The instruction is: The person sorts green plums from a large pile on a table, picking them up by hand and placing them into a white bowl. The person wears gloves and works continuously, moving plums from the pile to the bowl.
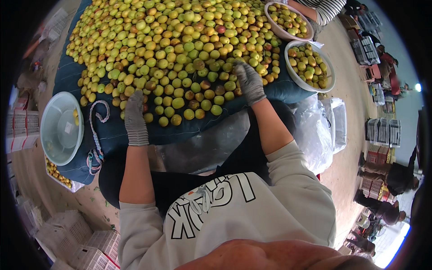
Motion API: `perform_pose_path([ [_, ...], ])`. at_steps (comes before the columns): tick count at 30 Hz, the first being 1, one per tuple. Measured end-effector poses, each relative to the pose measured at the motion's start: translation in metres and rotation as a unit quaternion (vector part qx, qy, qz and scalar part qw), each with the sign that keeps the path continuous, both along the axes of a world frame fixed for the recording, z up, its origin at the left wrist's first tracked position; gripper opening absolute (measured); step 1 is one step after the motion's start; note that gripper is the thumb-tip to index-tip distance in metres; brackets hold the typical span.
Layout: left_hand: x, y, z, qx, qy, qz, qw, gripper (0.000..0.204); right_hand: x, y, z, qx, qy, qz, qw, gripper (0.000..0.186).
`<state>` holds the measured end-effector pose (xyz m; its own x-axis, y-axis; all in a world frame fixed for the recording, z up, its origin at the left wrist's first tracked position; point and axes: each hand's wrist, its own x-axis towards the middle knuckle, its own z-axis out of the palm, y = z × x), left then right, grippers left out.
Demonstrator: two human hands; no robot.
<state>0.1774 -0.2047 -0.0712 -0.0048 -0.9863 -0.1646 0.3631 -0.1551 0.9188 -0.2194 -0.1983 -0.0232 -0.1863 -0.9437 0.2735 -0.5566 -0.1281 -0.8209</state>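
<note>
Many small round yellow-green fruits (177, 92), some blushed red-brown, lie spread over dark teal padded cloth (189, 126). My left hand (136, 114), in a grey knit glove, rests on fruit at the near left of the pile, fingers extended and slightly bent. My right hand (249, 83), gloved alike, reaches farther into the pile at the right, fingers loosely curved over the fruit. Both seem open; anything beneath their fingertips is hidden. A braided cord (100, 135) lies left of my left hand.
A pale basin (60, 135) with few fruits stands left; two fuller bowls (310, 87) (288, 36) sit right. Plastic bags (310, 130) lie by my right arm. A striped sleeve (324, 9) is at the top. Crate stacks (94, 243) and several people (396, 175) surround the work area.
</note>
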Motion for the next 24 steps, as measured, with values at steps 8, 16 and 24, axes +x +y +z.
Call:
perform_pose_path([
  [8, -0.069, 0.029, 0.039, -0.183, -0.68, -0.192, 0.684, 0.054, -0.009, 0.011, 0.016, 0.115, 0.002, -0.001, 0.993, 0.033],
  [16, -0.082, 0.031, 0.045, -0.129, -0.712, -0.206, 0.659, 0.063, -0.02, 0.025, 0.04, 0.222, 0.181, 0.012, 0.958, 0.035],
  [24, -0.081, 0.031, 0.045, -0.132, -0.701, -0.212, 0.668, 0.064, 0.001, 0.027, 0.029, 0.259, 0.272, 0.104, 0.921, 0.034],
])
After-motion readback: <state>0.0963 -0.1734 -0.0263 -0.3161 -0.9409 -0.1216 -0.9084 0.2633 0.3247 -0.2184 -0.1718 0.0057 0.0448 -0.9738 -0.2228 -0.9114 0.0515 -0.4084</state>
